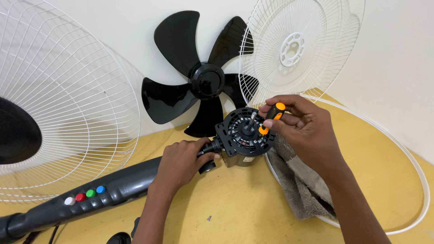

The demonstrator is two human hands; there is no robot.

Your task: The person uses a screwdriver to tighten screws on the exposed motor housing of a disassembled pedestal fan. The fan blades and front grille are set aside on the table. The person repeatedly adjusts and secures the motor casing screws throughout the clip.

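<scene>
Far left: big white wire fan guard, leaning up, with a round black middle at the edge of the view. Below it: long dark grey fan stand lying flat on the yellow table. Four small buttons in a row on the stand: white, red, green, blue. Near the bottom edge, a tiny screw alone on the table.

Next, left hand, closed tight around the dark neck where the stand meets the motor. Fingers wrapped over, thumb side up.

Behind, against the white wall: black fan blade with five wings, standing up, touching nothing held.

In the middle: black fan motor, round face turned up, metal shaft poking out of the top. Sitting on the table, just right of the left hand.

Then right hand, fingers pinched shut on a small screwdriver with an orange and black handle. Tip pointing down at the motor face, right beside the shaft.

Under that wrist: grey cloth, crumpled, touching the motor side.

Up top right: second white wire guard, leaning on the wall, with a round ring of holes in the middle.

Far right: thin white plastic ring lying flat, curving around the cloth.
</scene>
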